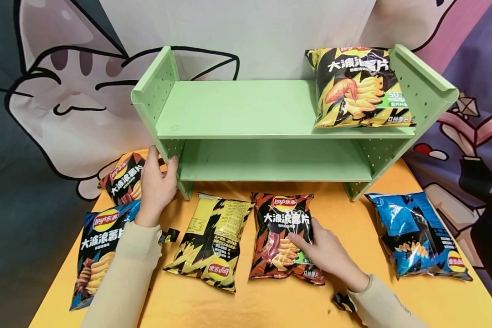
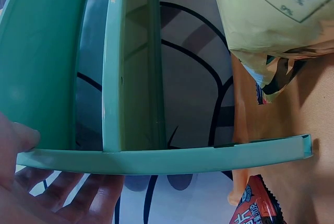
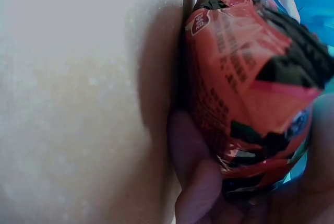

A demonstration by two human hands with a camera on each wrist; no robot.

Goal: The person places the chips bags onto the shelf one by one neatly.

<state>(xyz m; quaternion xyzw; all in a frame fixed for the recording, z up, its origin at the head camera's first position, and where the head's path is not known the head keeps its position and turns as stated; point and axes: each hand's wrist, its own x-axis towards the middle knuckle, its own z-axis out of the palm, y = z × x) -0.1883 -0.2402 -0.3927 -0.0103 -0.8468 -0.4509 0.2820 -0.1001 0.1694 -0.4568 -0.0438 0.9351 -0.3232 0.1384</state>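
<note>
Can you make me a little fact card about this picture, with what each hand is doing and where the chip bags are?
Left hand: grips the green shelf by its left side
Right hand: holds the front red bag at its right edge
Top level: yellow shelf bag, right end
Left of the front red bag: yellow table bag
Far right: right blue bag
Far left: left blue bag, with the back red bag behind it
Bags seen: six

Left fingers (image 1: 151, 160) grip; right fingers (image 3: 190, 144) seemingly pinch

Face-up red bag (image 1: 276, 243), green 2-tier shelf (image 1: 242, 109)
</note>
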